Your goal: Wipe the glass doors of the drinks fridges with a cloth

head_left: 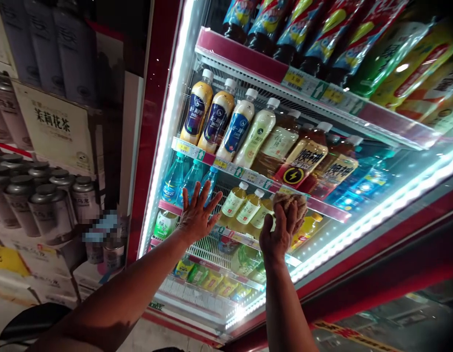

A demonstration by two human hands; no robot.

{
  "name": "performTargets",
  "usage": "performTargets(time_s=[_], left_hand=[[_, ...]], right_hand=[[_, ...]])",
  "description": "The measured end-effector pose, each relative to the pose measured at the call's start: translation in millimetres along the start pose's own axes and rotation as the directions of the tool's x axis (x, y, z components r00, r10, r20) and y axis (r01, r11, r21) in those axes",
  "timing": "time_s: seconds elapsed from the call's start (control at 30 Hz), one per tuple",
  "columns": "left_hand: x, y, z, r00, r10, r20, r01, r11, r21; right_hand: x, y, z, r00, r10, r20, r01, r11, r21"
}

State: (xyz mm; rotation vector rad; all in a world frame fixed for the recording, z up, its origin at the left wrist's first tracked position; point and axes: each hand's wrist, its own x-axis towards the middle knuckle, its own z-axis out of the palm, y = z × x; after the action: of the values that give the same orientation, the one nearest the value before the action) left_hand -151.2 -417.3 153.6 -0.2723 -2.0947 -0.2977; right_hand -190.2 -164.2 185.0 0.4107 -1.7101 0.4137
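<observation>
My left hand is stretched toward the glass door of a lit drinks fridge, fingers spread, holding nothing. Behind those fingers stand blue bottles on a lower shelf. My right hand presses a crumpled brown cloth against the glass, its fingers laid over the cloth. Through the door, just left of the cloth, pale yellow bottles show. Part of the cloth is hidden under my fingers.
Rows of bottled drinks fill the fridge shelves behind the glass. Bright light strips and a red frame edge the door. On the left, a rack holds grey canisters and a cream box.
</observation>
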Motion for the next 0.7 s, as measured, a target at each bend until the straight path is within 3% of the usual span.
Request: performTargets(time_s=[0.13, 0.37, 0.57, 0.7], left_hand=[[-3.2, -3.3, 1.1, 1.0, 0.005, 0.013, -0.005, 1.0, 0.0], [-4.6, -6.7, -4.4, 0.997, 0.043, 0.069, -0.043, 0.999, -0.007], [-5.4, -10.6, -6.4, 0.994, 0.068, 0.083, -0.065, 0.997, -0.029], [-5.9, -13.3, -10.8, 0.992, 0.076, 0.1, -0.072, 0.997, -0.039]], right_hand=[[27.6, -9.2, 1.2, 0.999, 0.032, 0.042, -0.032, 0.999, 0.009], [-4.1, -32.8, 8.8, 0.995, -0.008, 0.095, 0.008, 1.0, 0.001], [28.6, -40.1, 14.3, 0.993, -0.04, 0.107, 0.039, 0.999, 0.013], [16.7, -48.9, 18.5, 0.989, -0.041, 0.145, 0.045, 0.999, -0.024]])
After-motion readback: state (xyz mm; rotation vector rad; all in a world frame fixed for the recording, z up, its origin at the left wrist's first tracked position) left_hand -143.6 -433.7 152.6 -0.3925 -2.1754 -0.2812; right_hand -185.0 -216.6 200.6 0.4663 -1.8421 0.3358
